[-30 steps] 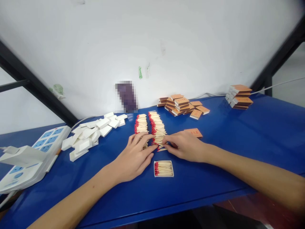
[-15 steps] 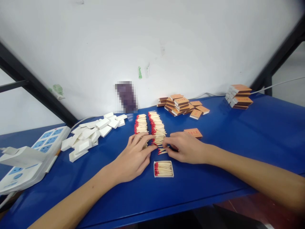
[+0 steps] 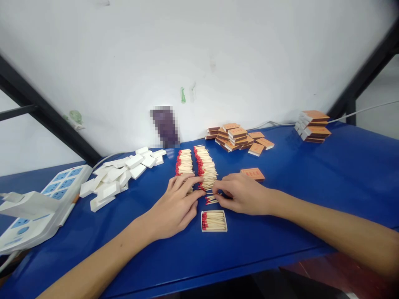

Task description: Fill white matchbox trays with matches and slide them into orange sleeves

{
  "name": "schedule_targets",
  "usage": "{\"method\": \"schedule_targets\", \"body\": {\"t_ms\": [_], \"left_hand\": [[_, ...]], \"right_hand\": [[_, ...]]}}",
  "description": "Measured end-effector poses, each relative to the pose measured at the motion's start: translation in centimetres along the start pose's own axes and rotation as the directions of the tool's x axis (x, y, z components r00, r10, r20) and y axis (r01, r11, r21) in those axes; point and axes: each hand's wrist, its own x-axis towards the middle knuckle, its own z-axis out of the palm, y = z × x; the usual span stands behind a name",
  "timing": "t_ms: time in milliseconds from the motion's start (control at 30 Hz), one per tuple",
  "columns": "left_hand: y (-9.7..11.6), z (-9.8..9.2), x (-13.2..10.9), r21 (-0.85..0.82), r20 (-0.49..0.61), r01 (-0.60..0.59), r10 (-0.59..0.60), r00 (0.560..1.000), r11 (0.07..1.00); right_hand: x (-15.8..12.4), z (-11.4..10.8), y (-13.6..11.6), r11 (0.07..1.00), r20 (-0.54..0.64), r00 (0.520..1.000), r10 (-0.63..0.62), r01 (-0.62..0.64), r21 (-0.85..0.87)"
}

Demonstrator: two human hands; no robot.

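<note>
My left hand (image 3: 176,207) lies with its fingers spread, fingertips at the near end of the left row of matches (image 3: 186,161) and at the red heads of the right row (image 3: 205,168). From the other side, the curled fingers of my right hand (image 3: 241,193) pinch at the bare stick ends of a few loose matches (image 3: 211,199), just below that row. Its fingertips partly hide those sticks. Nearest to me is a white matchbox tray (image 3: 214,231), filled with matches whose red heads point left. Behind my right hand sits a closed orange matchbox (image 3: 254,173), partly covered.
White empty-looking trays (image 3: 109,190) lie heaped at left, beside a white power strip (image 3: 67,176) with a plug in it. Orange matchboxes (image 3: 237,132) are piled by the wall, and a stack of sleeves (image 3: 316,132) stands at right. A blurred purple object (image 3: 166,126) leans on the wall.
The few loose matches have shifted slightly toward me and to the left, away from the right row. My right hand has moved barely; my left hand stays put.
</note>
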Motion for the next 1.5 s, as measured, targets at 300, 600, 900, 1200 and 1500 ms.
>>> {"method": "schedule_targets", "body": {"t_ms": [300,600,900,1200,1500], "left_hand": [[0.39,-0.04,-0.09,-0.03,0.003,0.011,-0.011,1.0,0.999],[0.28,0.01,-0.07,-0.021,0.013,0.013,-0.012,1.0,1.0],[0.29,0.0,-0.02,-0.015,0.002,0.004,-0.004,1.0,1.0],[0.23,0.01,0.11,-0.017,0.014,-0.004,0.004,1.0,1.0],[0.12,0.07,0.11,-0.024,0.021,-0.008,0.009,1.0,1.0]], "right_hand": [[0.07,-0.07,0.18,1.0,-0.006,1.0,-0.008,0.008,0.022],[-0.14,-0.38,-0.35,1.0,-0.019,1.0,0.017,-0.017,0.023],[-0.36,-0.89,-0.57,0.996,-0.039,0.999,0.036,-0.039,-0.077],[-0.25,-0.27,0.0,0.999,-0.03,1.0,-0.004,0.003,-0.038],[-0.17,-0.46,-0.18,1.0,-0.035,0.999,-0.016,0.016,0.017]]}}
